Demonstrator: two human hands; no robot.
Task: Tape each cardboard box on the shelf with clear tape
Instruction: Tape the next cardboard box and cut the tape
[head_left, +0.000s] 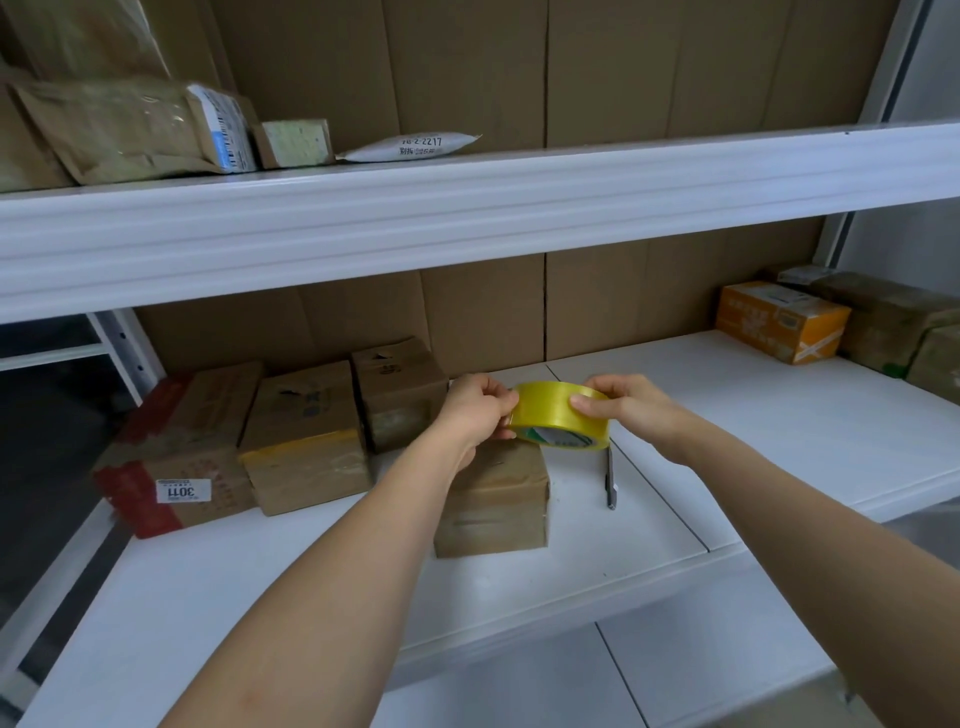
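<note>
White shelf carries a cardboard box; above it, left hand and right hand pinch the tape roll.

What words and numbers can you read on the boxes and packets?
"3011", upside down, on the white sticker of the red-edged box.
"2-2217" on the white packet on the upper shelf; the characters beside it are too blurred.
Barcode label on the brown parcel: too small.
Orange box print: blurred.
</note>
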